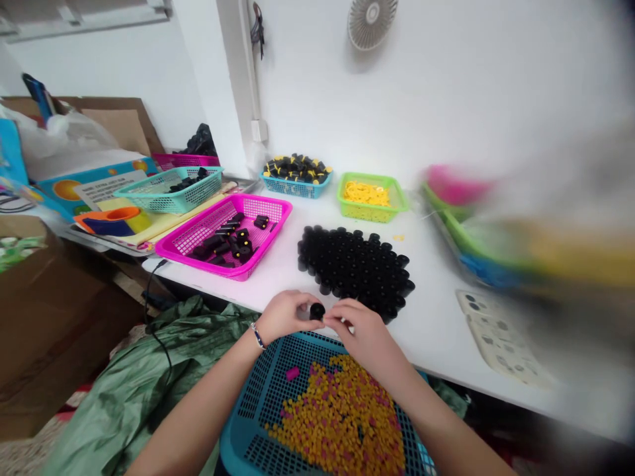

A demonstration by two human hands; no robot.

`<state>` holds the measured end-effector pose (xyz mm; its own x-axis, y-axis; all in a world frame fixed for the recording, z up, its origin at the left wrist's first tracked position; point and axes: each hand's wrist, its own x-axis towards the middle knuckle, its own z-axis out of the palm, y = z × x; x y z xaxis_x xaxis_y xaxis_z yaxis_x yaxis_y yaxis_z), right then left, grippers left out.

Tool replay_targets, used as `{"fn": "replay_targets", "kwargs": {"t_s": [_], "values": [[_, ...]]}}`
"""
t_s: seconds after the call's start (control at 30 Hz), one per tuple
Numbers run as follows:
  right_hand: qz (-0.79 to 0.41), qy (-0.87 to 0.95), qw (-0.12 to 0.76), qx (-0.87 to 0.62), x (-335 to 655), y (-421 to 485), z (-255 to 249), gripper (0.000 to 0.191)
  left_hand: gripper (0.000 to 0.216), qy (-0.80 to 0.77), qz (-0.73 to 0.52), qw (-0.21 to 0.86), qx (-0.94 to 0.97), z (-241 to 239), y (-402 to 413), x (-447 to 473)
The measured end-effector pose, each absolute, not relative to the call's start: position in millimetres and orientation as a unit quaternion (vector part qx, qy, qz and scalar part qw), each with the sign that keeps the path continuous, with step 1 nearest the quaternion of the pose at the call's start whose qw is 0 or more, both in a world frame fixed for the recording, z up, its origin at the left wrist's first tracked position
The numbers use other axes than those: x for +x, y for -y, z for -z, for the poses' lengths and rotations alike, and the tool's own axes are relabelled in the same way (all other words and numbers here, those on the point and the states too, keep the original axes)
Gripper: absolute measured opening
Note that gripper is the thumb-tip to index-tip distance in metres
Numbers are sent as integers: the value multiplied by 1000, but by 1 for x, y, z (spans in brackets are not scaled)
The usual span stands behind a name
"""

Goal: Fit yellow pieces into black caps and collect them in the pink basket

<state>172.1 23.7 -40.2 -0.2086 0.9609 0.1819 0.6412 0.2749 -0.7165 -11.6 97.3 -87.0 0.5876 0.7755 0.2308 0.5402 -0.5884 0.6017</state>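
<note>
Left fingers (pixel 300 299) holding black cylinder (pixel 317 310), right fingers (pixel 342 311) pinched alongside — teal basket (pixel 254 400) below, yellow pieces (pixel 350 413) inside

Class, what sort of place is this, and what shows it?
Probably an assembly workshop: massed black parts, a pink basket of black pieces, and a teal basket of small, mostly yellow pieces.

Blurred baskets (pixel 464 239) at three o'clock; fan (pixel 371 30) cut off at twelve.
Toward six o'clock, the tiny piece (pixel 324 319) in the right hand (pixel 361 325) is too small to identify.
</note>
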Motion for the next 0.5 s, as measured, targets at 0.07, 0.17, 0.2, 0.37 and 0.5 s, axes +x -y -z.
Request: {"fn": "replay_targets", "kwargs": {"t_s": [0.07, 0.17, 0.2, 0.37, 0.5], "values": [[-244, 743, 302, -545, 167, -44, 42, 16, 39, -383, -242, 234, 860, 88, -98, -12], [-241, 755, 254, -554, 163, -63, 45, 15, 39, -386, -241, 225, 862, 89, -98, -12], [-241, 761, 237, -554, 163, -67, 44, 15, 39, -389, -241, 220, 862, 89, -98, -12], [-223, 793, 109, -556, 156, -82, 29, 17, 39, -409, -233, 202, 859, 92, -101, -10], [-196, 808, -11, -556, 141, -97, 11, 20, 39, -416, -228, 230, 850, 93, -103, -9]]}}
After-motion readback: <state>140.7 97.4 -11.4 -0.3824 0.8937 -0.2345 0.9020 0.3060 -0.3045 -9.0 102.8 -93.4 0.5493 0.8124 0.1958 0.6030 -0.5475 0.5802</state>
